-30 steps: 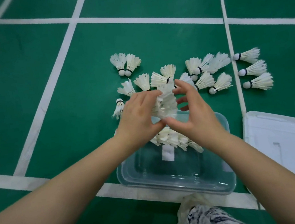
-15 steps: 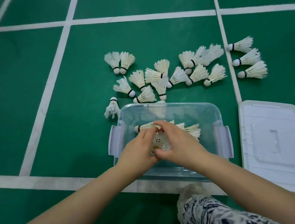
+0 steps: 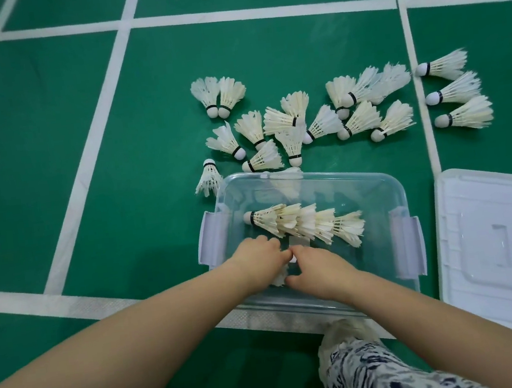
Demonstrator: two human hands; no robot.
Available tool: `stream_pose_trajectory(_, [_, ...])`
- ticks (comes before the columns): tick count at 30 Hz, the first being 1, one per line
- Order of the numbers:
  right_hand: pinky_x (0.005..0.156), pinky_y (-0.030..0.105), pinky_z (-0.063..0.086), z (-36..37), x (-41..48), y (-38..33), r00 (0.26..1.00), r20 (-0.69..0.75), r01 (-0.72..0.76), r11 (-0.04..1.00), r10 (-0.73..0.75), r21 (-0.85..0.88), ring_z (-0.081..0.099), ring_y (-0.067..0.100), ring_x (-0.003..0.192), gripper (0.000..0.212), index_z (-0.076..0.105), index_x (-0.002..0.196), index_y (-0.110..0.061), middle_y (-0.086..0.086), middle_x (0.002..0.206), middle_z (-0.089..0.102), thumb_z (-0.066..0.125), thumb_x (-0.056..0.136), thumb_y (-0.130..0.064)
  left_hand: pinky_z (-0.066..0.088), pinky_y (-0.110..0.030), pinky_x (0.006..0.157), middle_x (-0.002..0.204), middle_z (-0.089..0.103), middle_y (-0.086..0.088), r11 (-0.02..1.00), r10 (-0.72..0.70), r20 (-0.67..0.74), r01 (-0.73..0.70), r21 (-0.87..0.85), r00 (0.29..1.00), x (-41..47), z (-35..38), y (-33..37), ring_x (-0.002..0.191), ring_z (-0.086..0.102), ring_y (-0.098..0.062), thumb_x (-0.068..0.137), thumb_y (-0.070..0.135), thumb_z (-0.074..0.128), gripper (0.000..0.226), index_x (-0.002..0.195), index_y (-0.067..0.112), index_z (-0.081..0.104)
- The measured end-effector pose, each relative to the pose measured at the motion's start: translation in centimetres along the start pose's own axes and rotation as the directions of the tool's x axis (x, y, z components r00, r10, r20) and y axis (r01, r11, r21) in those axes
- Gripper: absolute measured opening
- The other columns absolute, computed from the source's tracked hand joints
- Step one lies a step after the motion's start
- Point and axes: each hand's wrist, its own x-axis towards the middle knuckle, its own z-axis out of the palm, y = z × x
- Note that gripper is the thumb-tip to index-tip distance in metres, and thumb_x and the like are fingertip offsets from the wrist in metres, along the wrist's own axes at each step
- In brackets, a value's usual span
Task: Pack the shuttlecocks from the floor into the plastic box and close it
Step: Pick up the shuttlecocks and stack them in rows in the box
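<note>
A clear plastic box (image 3: 387, 185) sits open on the green floor before me. Inside it lies a nested row of white shuttlecocks (image 3: 302, 222). My left hand (image 3: 256, 264) and my right hand (image 3: 316, 270) are both down in the box's near half, fingers curled round a white shuttlecock (image 3: 280, 278) that shows only as a few feathers between them. Several loose shuttlecocks (image 3: 287, 120) lie scattered on the floor beyond the box. The white lid (image 3: 496, 243) lies flat to the right of the box.
Three shuttlecocks (image 3: 456, 91) lie in a column right of a white court line (image 3: 417, 79). One shuttlecock (image 3: 208, 178) rests against the box's far-left corner. My patterned trouser knee (image 3: 374, 371) is just in front of the box.
Both hands have come down from above the box into its near half with the shuttlecock bundle. The nested row in the box is now uncovered.
</note>
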Motion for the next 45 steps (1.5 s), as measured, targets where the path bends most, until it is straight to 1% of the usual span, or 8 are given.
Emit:
stream_pose_trajectory(14, [0.083,0.033,0.049,-1.2,-0.2,0.5,0.994,-0.104,0.021,1.0,-0.019,0.02,0.058,0.023,0.105,0.037,0.05,0.124,-0.024,0.002,0.12,0.062,0.05,0.087,-0.029,0.042,-0.04,0.083,0.129,0.04,-0.017,0.998,0.062,0.035,-0.062,0.007,0.997,0.5,0.0,-0.3,0.113,0.046,-0.034,0.09,0.013,0.05,0.058,0.142,0.023,0.025])
stream_pose_trajectory(20, [0.078,0.034,0.05,-2.6,-1.0,-0.5,0.983,-0.175,0.063,0.997,-0.053,0.054,0.059,0.023,0.097,0.033,0.051,0.118,-0.026,0.0,0.11,0.064,0.051,0.085,-0.026,0.048,-0.041,0.083,0.135,0.044,-0.008,0.993,0.12,-0.072,-0.119,0.017,0.99,-0.5,-2.2,-1.4,0.116,0.051,-0.029,0.087,0.024,0.059,0.055,0.137,0.02,0.036])
stream_pose_trajectory(25, [0.073,0.034,0.044,-6.0,-1.5,-2.8,0.932,-0.335,0.156,0.987,-0.135,0.039,0.059,0.03,0.098,0.026,0.053,0.113,-0.02,0.006,0.105,0.066,0.051,0.087,-0.026,0.048,-0.038,0.075,0.111,0.06,-0.005,0.998,0.049,-0.259,-0.04,0.039,0.965,-1.9,-6.3,-3.8,0.099,0.06,-0.026,0.091,0.017,0.045,0.03,0.12,0.02,0.054])
stream_pose_trajectory(30, [0.075,0.038,0.049,-9.5,-1.3,-5.4,0.845,-0.493,0.265,0.963,-0.209,0.046,0.06,0.025,0.089,0.022,0.054,0.109,-0.021,0.002,0.095,0.067,0.05,0.087,-0.023,0.048,-0.039,0.079,0.107,0.061,-0.005,0.989,-0.064,-0.497,-0.011,-0.146,0.865,-4.1,-8.0,-7.1,0.097,0.059,-0.027,0.09,0.019,0.046,0.028,0.114,0.02,0.06])
stream_pose_trajectory(34, [0.076,0.035,0.049,-11.6,-0.5,-7.4,0.803,-0.541,0.317,0.948,-0.252,0.029,0.06,0.018,0.085,0.03,0.051,0.119,-0.023,-0.007,0.09,0.062,0.049,0.09,-0.023,0.045,-0.038,0.084,0.119,0.059,-0.005,0.901,-0.323,-0.617,0.035,-0.431,0.717,-5.1,-6.3,-10.2,0.104,0.056,-0.028,0.09,0.017,0.048,0.031,0.12,0.017,0.058])
stream_pose_trajectory(37, [0.076,0.035,0.049,-11.9,0.0,-8.0,0.788,-0.554,0.327,0.945,-0.268,0.008,0.059,0.016,0.086,0.03,0.051,0.121,-0.023,-0.007,0.092,0.062,0.048,0.091,-0.022,0.044,-0.039,0.088,0.128,0.053,-0.008,0.84,-0.467,-0.543,0.16,-0.518,0.697,-4.2,-2.9,-13.0,0.113,0.051,-0.03,0.088,0.013,0.047,0.044,0.131,0.02,0.047])
stream_pose_trajectory(42, [0.074,0.032,0.047,-11.6,1.5,-7.7,0.808,-0.52,0.3,0.953,-0.278,-0.044,0.058,0.015,0.091,0.032,0.05,0.124,-0.023,-0.009,0.093,0.058,0.047,0.091,-0.022,0.042,-0.044,0.1,0.149,0.03,-0.009,0.82,-0.494,-0.205,0.374,-0.434,0.845,-1.3,2.5,-16.0,0.129,0.037,-0.031,0.088,0.032,0.051,0.07,0.147,0.031,0.012])
stream_pose_trajectory(45, [0.073,0.031,0.045,-11.7,2.9,-7.3,0.815,-0.511,0.267,0.96,-0.273,-0.086,0.056,0.017,0.091,0.033,0.05,0.125,-0.022,-0.004,0.098,0.06,0.047,0.092,-0.021,0.039,-0.046,0.104,0.155,0.017,-0.009,0.82,-0.488,-0.178,0.379,-0.429,0.854,0.1,3.0,-16.5,0.136,0.03,-0.032,0.086,0.044,0.056,0.083,0.147,0.034,0.001])
